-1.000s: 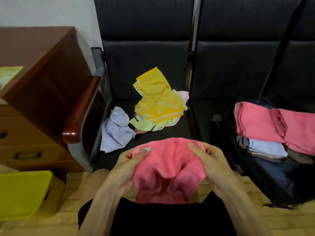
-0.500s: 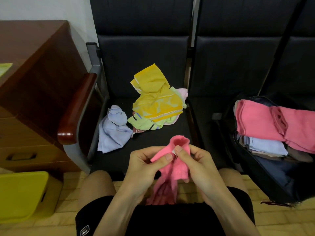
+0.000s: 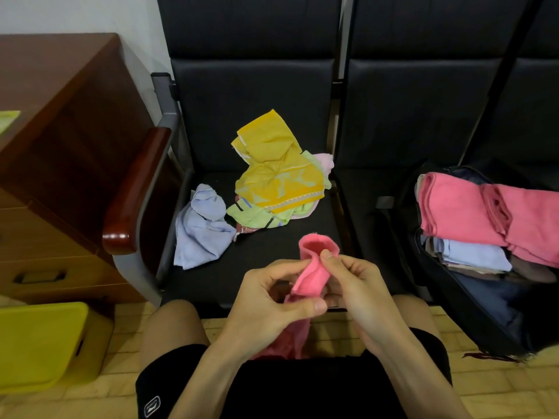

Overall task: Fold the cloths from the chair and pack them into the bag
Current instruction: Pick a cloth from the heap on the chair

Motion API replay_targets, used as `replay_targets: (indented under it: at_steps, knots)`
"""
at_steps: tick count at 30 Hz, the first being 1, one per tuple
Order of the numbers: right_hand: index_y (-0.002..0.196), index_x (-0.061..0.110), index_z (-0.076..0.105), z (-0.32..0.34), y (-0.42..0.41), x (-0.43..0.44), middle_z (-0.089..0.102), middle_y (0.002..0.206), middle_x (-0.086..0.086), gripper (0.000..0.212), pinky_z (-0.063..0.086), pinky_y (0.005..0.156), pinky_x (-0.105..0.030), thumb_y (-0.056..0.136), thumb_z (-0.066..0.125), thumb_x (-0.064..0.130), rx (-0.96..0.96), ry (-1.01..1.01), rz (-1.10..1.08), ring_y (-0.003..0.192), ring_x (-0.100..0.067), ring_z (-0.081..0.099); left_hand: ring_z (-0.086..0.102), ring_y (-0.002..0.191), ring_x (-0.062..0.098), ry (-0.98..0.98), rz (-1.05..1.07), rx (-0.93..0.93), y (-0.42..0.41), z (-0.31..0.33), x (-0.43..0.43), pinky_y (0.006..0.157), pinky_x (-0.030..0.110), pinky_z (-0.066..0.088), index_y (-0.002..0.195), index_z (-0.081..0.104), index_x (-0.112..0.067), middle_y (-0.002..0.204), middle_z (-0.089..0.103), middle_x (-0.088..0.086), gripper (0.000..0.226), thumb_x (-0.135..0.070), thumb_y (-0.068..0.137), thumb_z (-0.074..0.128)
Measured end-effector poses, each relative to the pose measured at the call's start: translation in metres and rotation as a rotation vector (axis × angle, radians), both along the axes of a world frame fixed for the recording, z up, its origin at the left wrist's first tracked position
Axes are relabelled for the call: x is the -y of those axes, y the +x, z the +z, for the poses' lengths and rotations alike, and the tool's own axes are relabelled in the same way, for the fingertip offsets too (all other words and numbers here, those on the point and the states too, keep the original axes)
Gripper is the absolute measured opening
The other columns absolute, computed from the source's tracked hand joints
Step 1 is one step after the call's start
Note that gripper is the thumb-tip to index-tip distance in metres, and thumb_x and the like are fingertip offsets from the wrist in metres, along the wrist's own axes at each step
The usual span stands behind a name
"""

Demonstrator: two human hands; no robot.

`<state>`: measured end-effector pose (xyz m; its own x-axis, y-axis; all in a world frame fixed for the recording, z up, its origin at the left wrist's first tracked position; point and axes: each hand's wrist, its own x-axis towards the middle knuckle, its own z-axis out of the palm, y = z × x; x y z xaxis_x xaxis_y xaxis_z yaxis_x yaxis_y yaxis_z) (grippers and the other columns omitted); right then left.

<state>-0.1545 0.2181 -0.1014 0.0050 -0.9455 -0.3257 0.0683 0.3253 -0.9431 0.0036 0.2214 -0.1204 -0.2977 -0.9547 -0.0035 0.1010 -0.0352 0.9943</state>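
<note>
Pink cloth (image 3: pixel 314 272) hangs partly hidden behind the left hand (image 3: pixel 266 300).

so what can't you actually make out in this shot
Head view, the only one:
- The pink cloth: its lower part is hidden behind the left hand and right hand, so its fold cannot be judged.
- On the chair, the yellow cloth covers others; how many lie beneath is unclear.
- The bag: cut off by the right edge; the folded pink cloths hide most of the stack below.
</note>
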Motion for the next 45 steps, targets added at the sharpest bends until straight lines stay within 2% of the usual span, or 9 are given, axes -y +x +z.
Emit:
replay_targets:
  at_steps: [8, 14, 18, 23, 27, 30, 34, 41, 45]
  knots:
    - [0.097, 0.008, 0.078, 0.001, -0.003, -0.001, 0.076, 0.097, -0.013, 0.034, 0.054, 0.092, -0.038, 0.094, 0.058, 0.035, 0.127, 0.09, 0.028, 0.097, -0.023, 0.072, 0.068, 0.106, 0.016, -0.191, 0.183, 0.233, -0.011, -0.004, -0.001, 0.087, 0.038, 0.057, 0.116, 0.07, -0.038, 0.111, 0.07, -0.011, 0.036, -0.017, 0.086, 0.068]
    - [0.081, 0.01, 0.073, -0.007, -0.011, -0.006, 0.069, 0.081, -0.006, 0.037, 0.053, 0.08, -0.035, 0.073, 0.07, 0.047, 0.097, -0.004, -0.014, 0.081, -0.018, 0.066, 0.07, 0.098, 0.012, -0.174, 0.152, 0.215, -0.005, 0.003, 0.014, 0.083, 0.026, 0.055, 0.104, 0.073, -0.025, 0.1, 0.075, -0.006, 0.019, -0.018, 0.095, 0.058]
    - [0.091, 0.007, 0.06, -0.024, -0.031, 0.008, 0.063, 0.083, -0.002, 0.028, 0.052, 0.065, -0.02, 0.075, 0.078, 0.022, 0.044, -0.062, -0.173, 0.082, -0.015, 0.062, 0.068, 0.093, 0.003, -0.157, 0.057, 0.189, 0.006, 0.031, 0.036, 0.081, 0.018, 0.052, 0.097, 0.072, -0.023, 0.093, 0.075, -0.012, 0.017, -0.016, 0.095, 0.057]
    - [0.127, 0.015, 0.059, -0.016, -0.053, 0.039, 0.071, 0.118, -0.005, 0.082, 0.054, 0.09, -0.031, 0.057, 0.092, 0.044, 0.174, -0.073, 0.163, 0.112, -0.02, 0.067, 0.065, 0.089, 0.001, -0.308, -0.109, 0.24, 0.01, 0.078, 0.059, 0.079, 0.015, 0.048, 0.099, 0.07, -0.014, 0.09, 0.073, -0.014, 0.016, -0.019, 0.097, 0.056]
    - [0.101, 0.014, 0.073, 0.028, -0.059, 0.064, 0.076, 0.098, -0.002, 0.03, 0.056, 0.08, -0.029, 0.071, 0.077, 0.02, 0.191, -0.253, 0.124, 0.093, -0.015, 0.07, 0.071, 0.091, 0.014, -0.361, -0.097, 0.35, 0.024, 0.113, 0.072, 0.081, 0.026, 0.057, 0.102, 0.071, -0.012, 0.094, 0.076, -0.002, 0.018, -0.016, 0.092, 0.056]
    - [0.09, 0.02, 0.073, 0.077, -0.065, 0.07, 0.073, 0.085, 0.008, 0.012, 0.054, 0.075, -0.021, 0.086, 0.067, 0.01, -0.098, -0.582, 0.05, 0.084, -0.006, 0.067, 0.07, 0.098, 0.024, -0.435, 0.01, 0.525, 0.041, 0.122, 0.085, 0.086, 0.039, 0.057, 0.105, 0.072, -0.02, 0.1, 0.075, 0.007, 0.02, -0.008, 0.095, 0.06]
    - [0.087, 0.018, 0.074, 0.102, -0.054, 0.057, 0.073, 0.086, 0.0, 0.016, 0.057, 0.074, -0.028, 0.086, 0.063, 0.031, -0.26, -0.664, 0.131, 0.081, -0.014, 0.069, 0.07, 0.096, 0.004, -0.468, 0.063, 0.577, 0.048, 0.126, 0.084, 0.088, 0.024, 0.057, 0.107, 0.071, -0.025, 0.098, 0.075, -0.015, 0.023, -0.008, 0.094, 0.063]
    - [0.083, -0.011, 0.067, 0.095, -0.058, 0.047, 0.059, 0.075, -0.022, 0.052, 0.044, 0.066, -0.04, 0.085, 0.061, 0.041, -0.187, -0.614, 0.044, 0.069, -0.025, 0.055, 0.07, 0.083, 0.016, -0.386, -0.006, 0.545, 0.053, 0.127, 0.08, 0.077, 0.023, 0.058, 0.102, 0.07, -0.007, 0.091, 0.073, 0.012, 0.015, -0.007, 0.097, 0.056]
    - [0.082, -0.012, 0.062, 0.09, -0.058, 0.045, 0.053, 0.073, -0.014, 0.055, 0.044, 0.06, -0.024, 0.09, 0.054, 0.042, -0.114, -0.585, 0.012, 0.065, -0.016, 0.051, 0.064, 0.08, 0.012, -0.342, -0.037, 0.479, 0.046, 0.122, 0.076, 0.073, 0.024, 0.054, 0.102, 0.065, -0.005, 0.087, 0.067, 0.012, 0.019, -0.016, 0.101, 0.049]
